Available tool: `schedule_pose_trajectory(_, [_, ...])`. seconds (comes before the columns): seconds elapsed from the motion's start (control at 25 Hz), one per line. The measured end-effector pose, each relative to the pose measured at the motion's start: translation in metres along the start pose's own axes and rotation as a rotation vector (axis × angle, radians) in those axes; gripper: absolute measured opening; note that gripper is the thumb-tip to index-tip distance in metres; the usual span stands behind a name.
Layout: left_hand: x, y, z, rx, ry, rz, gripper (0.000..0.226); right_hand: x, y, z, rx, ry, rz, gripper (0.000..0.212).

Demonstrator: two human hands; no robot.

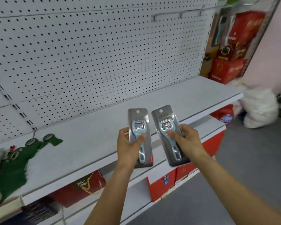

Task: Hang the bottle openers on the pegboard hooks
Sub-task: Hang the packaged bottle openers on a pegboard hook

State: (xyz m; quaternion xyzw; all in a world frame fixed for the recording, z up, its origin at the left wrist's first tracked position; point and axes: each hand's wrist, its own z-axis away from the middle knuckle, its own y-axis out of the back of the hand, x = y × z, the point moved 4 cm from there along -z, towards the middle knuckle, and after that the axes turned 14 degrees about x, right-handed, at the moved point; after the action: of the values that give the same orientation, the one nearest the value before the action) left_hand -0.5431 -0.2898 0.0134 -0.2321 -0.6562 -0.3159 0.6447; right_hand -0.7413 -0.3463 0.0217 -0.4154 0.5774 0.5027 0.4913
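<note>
My left hand (128, 143) holds one packed bottle opener (140, 137), my right hand (185, 140) another (168, 133), above the shelf (88, 140). I should slide each card's top hole onto the pegboard hooks (180, 14).

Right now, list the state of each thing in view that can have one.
Left hand: grips the left opener pack.
Right hand: grips the right opener pack.
Left opener pack: sealed, held, not hung.
Right opener pack: sealed, held, tilted, not hung.
Pegboard hooks: bare.
Green packs: lying on the shelf.
</note>
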Motion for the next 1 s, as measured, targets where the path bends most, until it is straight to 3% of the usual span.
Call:
schedule_pose_trajectory(0.52, [0.038, -0.231, 0.011, -0.222, -0.019, 0.01, 0.042, 0.02, 0.153, -0.146, 0.199, -0.047, -0.153, 0.016])
schedule_pose_trajectory(0.84, [0.092, -0.363, -0.035, -0.18, -0.053, 0.063, 0.04, -0.005, 0.201, -0.296, 0.189, -0.023, -0.183, 0.028])
schedule_pose_trajectory(1.0, [0.119, -0.41, -0.051, -0.146, -0.092, 0.062, 0.039, -0.02, 0.219, -0.353, 0.179, 0.022, -0.248, 0.013])
